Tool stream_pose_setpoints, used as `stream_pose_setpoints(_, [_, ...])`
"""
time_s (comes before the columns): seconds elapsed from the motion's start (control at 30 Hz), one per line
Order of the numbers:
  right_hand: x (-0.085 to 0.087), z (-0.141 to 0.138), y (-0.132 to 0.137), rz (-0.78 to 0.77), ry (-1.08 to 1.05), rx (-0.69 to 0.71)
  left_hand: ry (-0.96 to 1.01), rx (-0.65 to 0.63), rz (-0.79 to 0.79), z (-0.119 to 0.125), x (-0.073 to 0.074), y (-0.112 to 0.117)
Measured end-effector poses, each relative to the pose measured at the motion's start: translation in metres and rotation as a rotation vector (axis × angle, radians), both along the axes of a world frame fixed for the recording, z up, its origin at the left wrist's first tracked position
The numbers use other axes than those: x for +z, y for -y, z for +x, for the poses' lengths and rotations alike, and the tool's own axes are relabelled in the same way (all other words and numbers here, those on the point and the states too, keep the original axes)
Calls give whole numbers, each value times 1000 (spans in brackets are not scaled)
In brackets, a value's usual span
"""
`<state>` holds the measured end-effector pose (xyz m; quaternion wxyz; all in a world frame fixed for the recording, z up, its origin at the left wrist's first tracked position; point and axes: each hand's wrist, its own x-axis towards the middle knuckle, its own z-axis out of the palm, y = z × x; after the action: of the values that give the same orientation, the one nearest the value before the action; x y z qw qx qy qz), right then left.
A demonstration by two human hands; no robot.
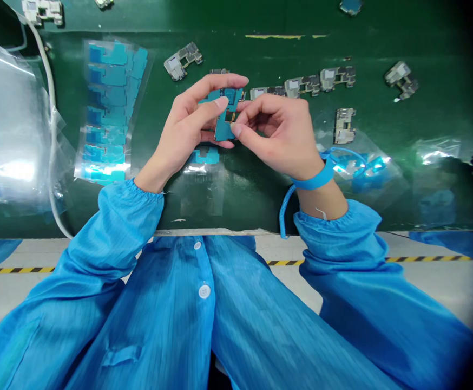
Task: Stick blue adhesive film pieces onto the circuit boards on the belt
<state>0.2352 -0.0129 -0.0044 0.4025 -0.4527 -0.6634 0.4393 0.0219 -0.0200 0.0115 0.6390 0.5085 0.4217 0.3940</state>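
Held over the bench between both hands is a small phone circuit board, its face covered with blue film. My left hand grips it from the left, thumb across the film and fingers behind and under it. My right hand, a blue wrist strap on its wrist, pinches at the board's right edge with thumb and forefinger. Whether those fingertips hold board or film edge is hard to see. Just below lies a clear backing sheet with a blue film piece at its top.
To the left, a clear sheet of blue film stickers lies near a white cable and clear plastic. Several bare circuit boards sit in a row behind my hands, others scattered. More plastic with blue film lies right.
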Motion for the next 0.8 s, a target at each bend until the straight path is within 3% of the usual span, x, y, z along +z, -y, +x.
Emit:
stream_pose_setpoints(0.4, [-1,1,-2,1,-11,28,204,-12,34,1,-12,-5])
stream_pose_setpoints(0.67, [-4,2,-3,21,-24,48,73,46,46,2,-20,-10])
stream_pose_setpoints(0.8, [-2,2,-2,36,-7,50,117,43,13,3,-20,-10])
